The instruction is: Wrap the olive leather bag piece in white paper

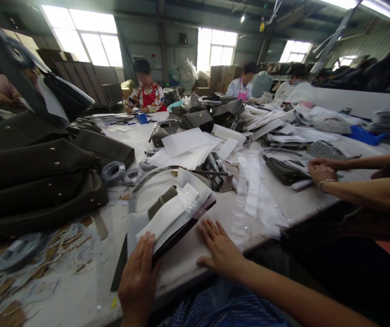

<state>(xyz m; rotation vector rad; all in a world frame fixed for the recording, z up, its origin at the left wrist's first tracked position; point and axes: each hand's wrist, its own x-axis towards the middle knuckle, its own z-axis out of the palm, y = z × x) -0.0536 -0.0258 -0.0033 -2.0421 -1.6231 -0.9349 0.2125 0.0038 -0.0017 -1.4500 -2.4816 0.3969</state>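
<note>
"White packing (167, 217) is lying over the dark bag (177, 236). Where is the bag sitting?"

"It is lying near the front edge of the tabletop (186, 263), ahead of the wearer."

"What is the left hand (138, 274) doing?"

"It is resting extended fingers on the packing's near end; whether its thumb is pinching the bag, I am not managing to tell."

"And the right hand (220, 247)?"

"It is lying open and spread on the tabletop just beside the bag, holding nothing."

"Surroundings?"

"1 stack of olive bags (34, 186) is standing at left; a co-worker's hands (321, 172) are working at right."
</note>
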